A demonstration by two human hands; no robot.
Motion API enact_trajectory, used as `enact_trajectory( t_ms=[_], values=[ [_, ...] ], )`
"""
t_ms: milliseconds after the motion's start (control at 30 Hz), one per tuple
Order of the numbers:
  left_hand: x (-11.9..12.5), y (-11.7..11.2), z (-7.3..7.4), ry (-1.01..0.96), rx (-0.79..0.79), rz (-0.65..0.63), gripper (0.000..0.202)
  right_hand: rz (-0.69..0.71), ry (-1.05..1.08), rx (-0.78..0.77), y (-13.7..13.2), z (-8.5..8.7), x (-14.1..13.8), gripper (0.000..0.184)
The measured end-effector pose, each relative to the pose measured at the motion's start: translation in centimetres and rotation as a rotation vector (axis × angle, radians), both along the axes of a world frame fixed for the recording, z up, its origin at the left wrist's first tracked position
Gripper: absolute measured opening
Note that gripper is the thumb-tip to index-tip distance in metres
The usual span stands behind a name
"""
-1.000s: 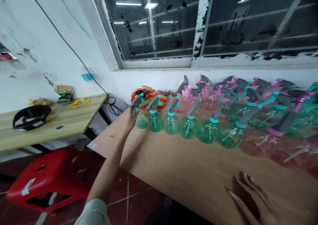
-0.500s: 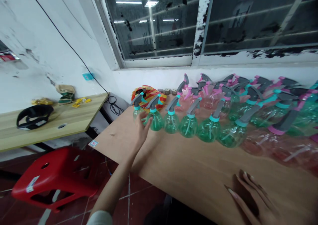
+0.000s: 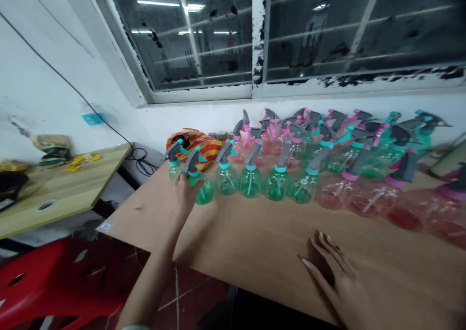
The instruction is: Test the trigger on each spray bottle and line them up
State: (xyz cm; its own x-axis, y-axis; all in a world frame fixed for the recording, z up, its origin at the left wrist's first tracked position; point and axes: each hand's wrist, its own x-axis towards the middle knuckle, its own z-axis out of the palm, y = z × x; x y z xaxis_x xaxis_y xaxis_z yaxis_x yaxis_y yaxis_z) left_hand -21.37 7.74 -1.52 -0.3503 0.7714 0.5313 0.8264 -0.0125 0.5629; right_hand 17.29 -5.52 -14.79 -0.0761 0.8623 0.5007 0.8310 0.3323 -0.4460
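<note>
My left hand (image 3: 186, 196) is closed round a green spray bottle (image 3: 201, 186) with a grey and teal trigger head, second from the left in the front row on the brown table (image 3: 262, 242). The bottle sits slightly forward of its neighbours. Another green bottle (image 3: 174, 164) stands just left of it, and more green ones (image 3: 250, 180) line up to its right. My right hand (image 3: 338, 284) lies flat on the table near the front edge, fingers stretched out, holding nothing.
Pink spray bottles (image 3: 338, 194) and more green ones fill the back and right of the table under the window. A red and yellow striped bag (image 3: 198, 144) lies at the back left. A lighter wooden desk (image 3: 54, 194) and a red stool (image 3: 43, 281) stand to the left.
My left hand left the leftmost bottle, moved to the second green bottle and closed on it, drawing it slightly forward. The view has swung right. My right hand stays flat.
</note>
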Motion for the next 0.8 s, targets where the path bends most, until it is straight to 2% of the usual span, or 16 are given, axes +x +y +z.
enact_trajectory(
  t_ms=[167, 233, 300, 400, 567, 700, 800],
  values=[
    [1.7, -5.7, 0.7, 0.005, -0.063, 0.094, 0.038, 0.004, 0.012, -0.001, 0.1, 0.7, -0.3, 0.053],
    [2.8, -7.4, 1.2, 0.008, -0.135, 0.159, 0.042, 0.008, 0.001, -0.016, 0.1, 0.9, -0.3, 0.053],
    [4.0, -8.7, 1.6, 0.068, -0.248, 0.108, 0.041, 0.010, 0.006, -0.022, 0.0, 1.0, -0.3, 0.053],
    [6.1, -9.9, 1.7, 0.099, -0.276, 0.080, 0.044, 0.009, 0.025, -0.017, 0.0, 1.1, -0.3, 0.051],
    [10.6, -11.1, 0.9, 0.115, -0.283, 0.025, 0.045, 0.032, 0.037, -0.035, 0.0, 1.2, -0.3, 0.051],
    [14.6, -11.9, 0.5, 0.125, -0.257, -0.088, 0.040, 0.047, 0.019, -0.042, 0.0, 1.4, -0.2, 0.051],
    [16.5, -12.1, 0.3, 0.127, -0.212, -0.212, 0.035, 0.048, 0.009, -0.044, 0.0, 1.4, -0.2, 0.052]
  ],
)
